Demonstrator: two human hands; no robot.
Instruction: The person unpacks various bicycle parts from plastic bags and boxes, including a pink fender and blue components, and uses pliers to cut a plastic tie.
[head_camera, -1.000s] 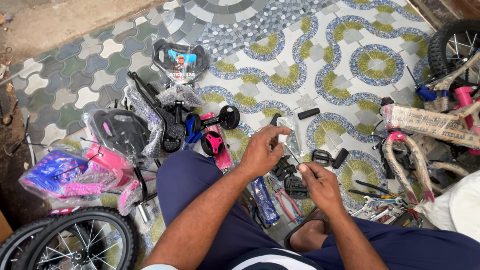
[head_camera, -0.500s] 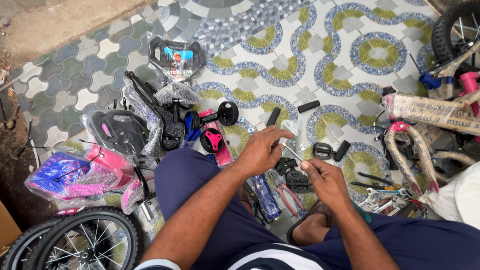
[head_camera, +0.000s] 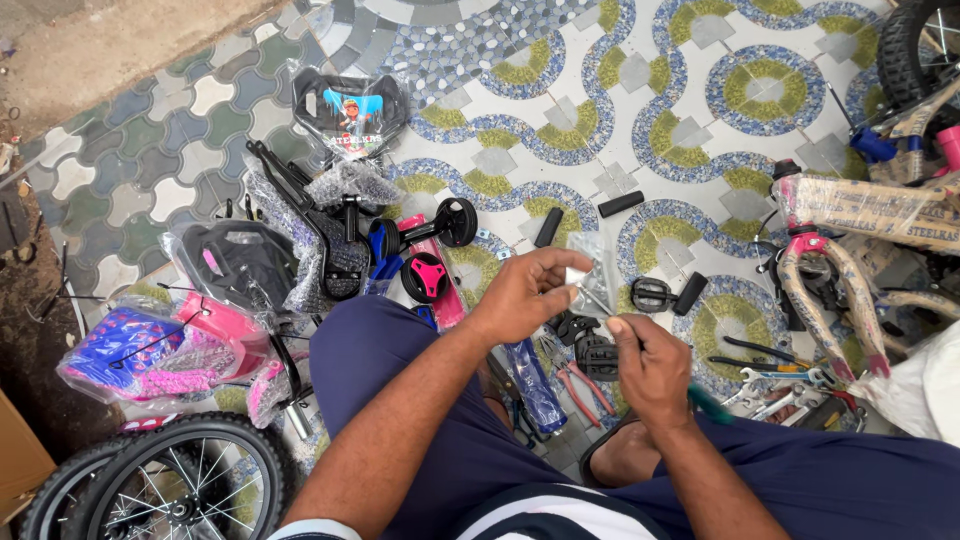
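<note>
small bag (head_camera: 590, 262) between both hands

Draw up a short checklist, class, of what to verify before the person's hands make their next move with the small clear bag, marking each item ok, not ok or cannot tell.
1. Left hand grips the small clear bag: ok.
2. Right hand pinches a thin part at the bag: ok.
3. What that thin part is: cannot tell.
4. Pliers lie close by on the floor: ok.
5. Spanners lie to the right of the hands: ok.
6. Black pedal lies just beyond the hands: ok.

Bike parts (head_camera: 430, 277) on patterned tiles (head_camera: 640, 90)
</note>
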